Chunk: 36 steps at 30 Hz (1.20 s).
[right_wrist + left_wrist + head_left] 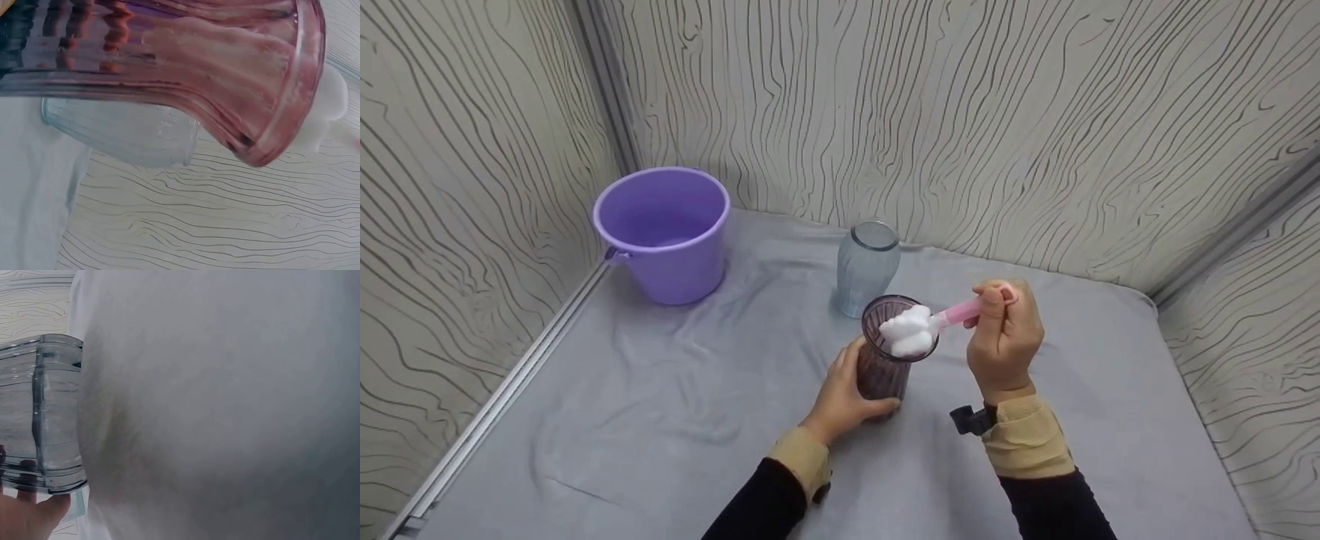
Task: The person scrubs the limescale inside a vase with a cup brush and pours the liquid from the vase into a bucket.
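Observation:
My left hand (844, 390) grips a ribbed purple glass vase (883, 379) around its side, with the thumb across the front. The vase stands upright with its flared mouth facing up. By its pink handle, my right hand (1005, 341) holds a sponge brush (960, 311) above and right of the vase. Its white lobed sponge head (911, 330) lies over the mouth; whether part is inside cannot be told. In the right wrist view the head (332, 95) shows beyond the vase's rim (306, 84). The left wrist view shows fingers (34, 517) against the glass.
A light-blue glass vase (868, 270) stands just behind the purple one. A purple bucket (679, 270) sits at the back left, near the corner. Wrinkled grey cloth (660, 405) covers the table, and wood-grain-patterned walls (960, 112) rise behind and at both sides.

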{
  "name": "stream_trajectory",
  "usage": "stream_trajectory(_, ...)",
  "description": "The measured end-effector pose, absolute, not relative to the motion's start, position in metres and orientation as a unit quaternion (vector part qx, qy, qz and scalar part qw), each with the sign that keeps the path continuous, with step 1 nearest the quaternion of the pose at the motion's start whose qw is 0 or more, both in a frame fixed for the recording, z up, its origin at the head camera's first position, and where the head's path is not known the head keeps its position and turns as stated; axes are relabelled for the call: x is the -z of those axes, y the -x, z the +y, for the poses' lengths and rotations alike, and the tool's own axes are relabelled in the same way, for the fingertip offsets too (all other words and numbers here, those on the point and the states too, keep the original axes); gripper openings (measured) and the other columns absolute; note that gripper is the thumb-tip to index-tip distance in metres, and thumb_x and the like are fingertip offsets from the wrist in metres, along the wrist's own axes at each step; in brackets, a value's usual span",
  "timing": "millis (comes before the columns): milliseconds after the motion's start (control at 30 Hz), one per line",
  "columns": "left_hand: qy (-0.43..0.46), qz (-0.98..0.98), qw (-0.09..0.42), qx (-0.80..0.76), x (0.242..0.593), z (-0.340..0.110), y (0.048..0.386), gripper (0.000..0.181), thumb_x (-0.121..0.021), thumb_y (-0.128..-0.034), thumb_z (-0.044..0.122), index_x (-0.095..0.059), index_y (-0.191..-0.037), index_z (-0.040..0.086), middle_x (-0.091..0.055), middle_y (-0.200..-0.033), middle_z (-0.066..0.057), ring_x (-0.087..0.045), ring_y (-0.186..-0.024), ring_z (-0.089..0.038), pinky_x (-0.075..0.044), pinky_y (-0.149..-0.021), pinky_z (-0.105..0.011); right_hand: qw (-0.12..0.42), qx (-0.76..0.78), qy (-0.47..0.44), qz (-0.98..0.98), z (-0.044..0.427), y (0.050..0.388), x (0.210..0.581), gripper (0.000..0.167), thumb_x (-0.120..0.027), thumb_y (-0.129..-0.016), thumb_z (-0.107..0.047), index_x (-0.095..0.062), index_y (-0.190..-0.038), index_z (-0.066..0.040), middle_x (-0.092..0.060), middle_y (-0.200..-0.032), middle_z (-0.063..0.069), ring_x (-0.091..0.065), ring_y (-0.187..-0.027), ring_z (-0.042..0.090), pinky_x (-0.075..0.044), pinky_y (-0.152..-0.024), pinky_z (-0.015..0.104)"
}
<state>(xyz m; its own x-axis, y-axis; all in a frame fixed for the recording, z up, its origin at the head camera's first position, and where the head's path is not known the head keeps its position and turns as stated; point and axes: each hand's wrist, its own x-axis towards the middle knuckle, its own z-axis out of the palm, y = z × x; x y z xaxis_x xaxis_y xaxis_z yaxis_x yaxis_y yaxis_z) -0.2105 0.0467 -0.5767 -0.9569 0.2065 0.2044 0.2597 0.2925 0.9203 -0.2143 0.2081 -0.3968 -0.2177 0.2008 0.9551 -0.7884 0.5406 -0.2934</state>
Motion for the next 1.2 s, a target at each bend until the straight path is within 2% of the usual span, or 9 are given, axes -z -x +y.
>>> stream_trajectory(133, 0.146, -0.803, 0.022, 0.577, 0.577, 0.046, 0.211, 0.104, -0.095, -0.0685, 0.03, -0.036, -0.153, 0.016, -0.047, -0.145, -0.009, -0.046, -0.132, -0.028, -0.038, -0.11, -0.051, 0.6, -0.394, -0.263, -0.644, 0.206, 0.21, 0.392, 0.051, -0.052, -0.106, -0.033, -0.056, -0.077, 0.009, -0.048, -0.066, 0.017, -0.043, -0.051, 0.02, -0.036, -0.054, 0.013)
stream_trajectory(367, 0.145, -0.8, 0.015, 0.582, 0.577, 0.047, 0.211, 0.102, -0.095, -0.0698, 0.028, -0.036, -0.153, 0.017, -0.047, -0.145, -0.009, -0.046, -0.131, -0.027, -0.038, -0.11, -0.05, 0.628, -0.339, -0.32, -0.623, 0.204, 0.205, 0.387, 0.046, -0.051, -0.107, -0.028, -0.055, -0.078, 0.008, -0.048, -0.067, 0.015, -0.042, -0.052, 0.022, -0.034, -0.048, 0.029)
stream_trajectory(567, 0.146, -0.801, 0.016, 0.58, 0.577, 0.047, 0.211, 0.102, -0.095, -0.0702, 0.03, -0.036, -0.152, 0.018, -0.047, -0.145, -0.009, -0.046, -0.131, -0.027, -0.039, -0.109, -0.052, 0.645, -0.314, -0.345, -0.605, 0.201, 0.2, 0.384, 0.041, -0.052, -0.107, -0.024, -0.054, -0.08, 0.008, -0.049, -0.068, 0.015, -0.042, -0.055, 0.024, -0.035, -0.05, 0.032)
stream_trajectory(800, 0.145, -0.799, 0.017, 0.584, 0.577, 0.047, 0.211, 0.102, -0.095, -0.0701, 0.027, -0.036, -0.153, 0.019, -0.046, -0.146, -0.009, -0.046, -0.133, -0.027, -0.039, -0.11, -0.051, 0.641, -0.334, -0.362, -0.588, 0.197, 0.195, 0.378, 0.041, -0.053, -0.106, -0.022, -0.053, -0.079, 0.008, -0.05, -0.067, 0.016, -0.042, -0.055, 0.025, -0.037, -0.05, 0.032)
stream_trajectory(967, 0.146, -0.801, 0.025, 0.58, 0.578, 0.047, 0.212, 0.101, -0.095, -0.0692, 0.027, -0.037, -0.152, 0.019, -0.047, -0.145, -0.009, -0.046, -0.132, -0.027, -0.039, -0.11, -0.051, 0.624, -0.383, -0.346, -0.586, 0.197, 0.192, 0.376, 0.045, -0.054, -0.106, -0.025, -0.053, -0.077, 0.01, -0.05, -0.066, 0.016, -0.042, -0.051, 0.022, -0.036, -0.047, 0.027)
stream_trajectory(1200, 0.146, -0.798, 0.012, 0.584, 0.578, 0.047, 0.211, 0.103, -0.095, -0.0706, 0.028, -0.034, -0.154, 0.019, -0.045, -0.147, -0.009, -0.046, -0.132, -0.026, -0.038, -0.11, -0.049, 0.556, -0.487, -0.271, -0.617, 0.207, 0.189, 0.383, 0.055, -0.055, -0.105, -0.033, -0.053, -0.076, 0.013, -0.049, -0.063, 0.015, -0.045, -0.046, 0.009, -0.033, -0.044, 0.015)
